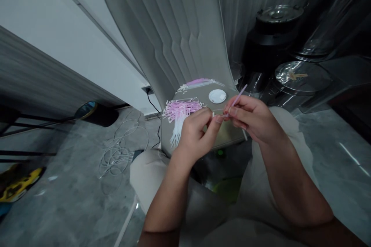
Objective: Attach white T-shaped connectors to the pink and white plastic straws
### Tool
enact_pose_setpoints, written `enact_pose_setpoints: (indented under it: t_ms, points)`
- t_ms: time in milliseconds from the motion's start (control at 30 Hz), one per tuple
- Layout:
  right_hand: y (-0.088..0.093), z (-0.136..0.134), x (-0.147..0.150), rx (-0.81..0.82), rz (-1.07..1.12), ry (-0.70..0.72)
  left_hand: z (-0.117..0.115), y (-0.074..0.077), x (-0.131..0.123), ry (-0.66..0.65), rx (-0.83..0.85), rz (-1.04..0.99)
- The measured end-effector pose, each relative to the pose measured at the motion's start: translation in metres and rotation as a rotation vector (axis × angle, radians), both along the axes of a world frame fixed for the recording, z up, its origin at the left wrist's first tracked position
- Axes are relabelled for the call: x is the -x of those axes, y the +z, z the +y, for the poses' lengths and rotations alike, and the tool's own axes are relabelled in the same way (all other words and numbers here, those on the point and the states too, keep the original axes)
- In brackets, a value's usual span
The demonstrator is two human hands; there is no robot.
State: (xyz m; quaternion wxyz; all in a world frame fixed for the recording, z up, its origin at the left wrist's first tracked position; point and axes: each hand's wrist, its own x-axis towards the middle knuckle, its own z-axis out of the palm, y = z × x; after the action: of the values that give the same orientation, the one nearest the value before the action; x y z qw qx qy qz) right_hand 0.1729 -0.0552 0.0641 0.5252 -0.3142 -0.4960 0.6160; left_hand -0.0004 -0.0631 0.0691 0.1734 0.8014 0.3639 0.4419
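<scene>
My right hand is closed in a pinch round a thin pink stick, which slants up and to the right out of its fingers. Close beside it, my left hand is also pinched, at the stick's lower end, on a small whitish piece whose kind I cannot make out. Both hands are above the front of a grey chair seat. Behind my left hand lies a pile of pink and white sticks with small white ends. Farther back rests a second, smaller bunch. A round white dish sits to its right.
The chair's tall padded back rises behind the seat. A tangle of pale cable lies on the floor at left, near a dark cylinder. Lidded metal and black containers stand at right. My knees flank the seat.
</scene>
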Motion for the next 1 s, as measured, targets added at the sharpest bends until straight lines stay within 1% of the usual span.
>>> enact_pose_setpoints:
  t_ms: [133,200,300,367,500,600,733,800,933,1000]
  points:
    - [0.000,-0.002,-0.003,-0.056,-0.015,-0.059,-0.006,0.000,-0.005,-0.058,0.068,-0.039]
    - [-0.001,-0.003,-0.002,-0.096,-0.015,-0.099,-0.008,0.000,-0.008,-0.052,0.061,-0.042]
    - [0.001,-0.005,0.003,-0.154,-0.035,-0.228,-0.009,0.000,-0.010,-0.058,0.035,-0.042]
    - [0.004,-0.008,0.007,-0.165,-0.061,-0.262,-0.009,0.000,-0.012,-0.072,0.023,-0.037]
    - [0.007,-0.014,0.009,-0.171,-0.124,-0.174,-0.009,-0.001,-0.015,-0.092,-0.027,-0.057]
    - [0.007,-0.014,0.007,-0.186,-0.133,-0.094,-0.009,-0.002,-0.016,-0.100,-0.025,-0.073]
    - [0.007,-0.012,0.002,-0.116,-0.137,-0.021,-0.011,-0.003,-0.017,-0.102,0.012,-0.048]
    - [0.009,-0.013,0.002,-0.097,-0.125,-0.012,-0.011,-0.002,-0.017,-0.108,0.013,-0.039]
    - [0.012,-0.015,0.005,-0.080,-0.060,-0.072,-0.012,0.000,-0.015,-0.127,0.030,-0.033]
    - [0.011,-0.015,0.006,-0.061,-0.044,-0.070,-0.012,0.001,-0.012,-0.126,0.043,-0.036]
